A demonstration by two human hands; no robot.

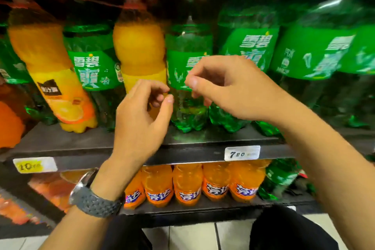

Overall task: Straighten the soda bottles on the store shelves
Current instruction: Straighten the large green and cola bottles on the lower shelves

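Large soda bottles stand on a dark shelf (203, 140). A green bottle (187, 63) stands upright in the middle, right behind my hands. To its left is an orange juice bottle (139, 46), and a second orange juice bottle (50, 63) leans to the left. Another green bottle (91, 63) stands between the two orange ones. My left hand (142, 119), with a watch on its wrist, hovers in front of the middle orange bottle, fingers curled, holding nothing. My right hand (229, 87) hovers in front of the middle green bottle, fingers loosely curled, empty.
More green bottles (249, 46) (316, 50) fill the right of the shelf. Small orange soda bottles (187, 184) line the lower shelf. Price tags (242, 153) (34, 165) sit on the shelf edge. White floor tiles and my dark trousers show below.
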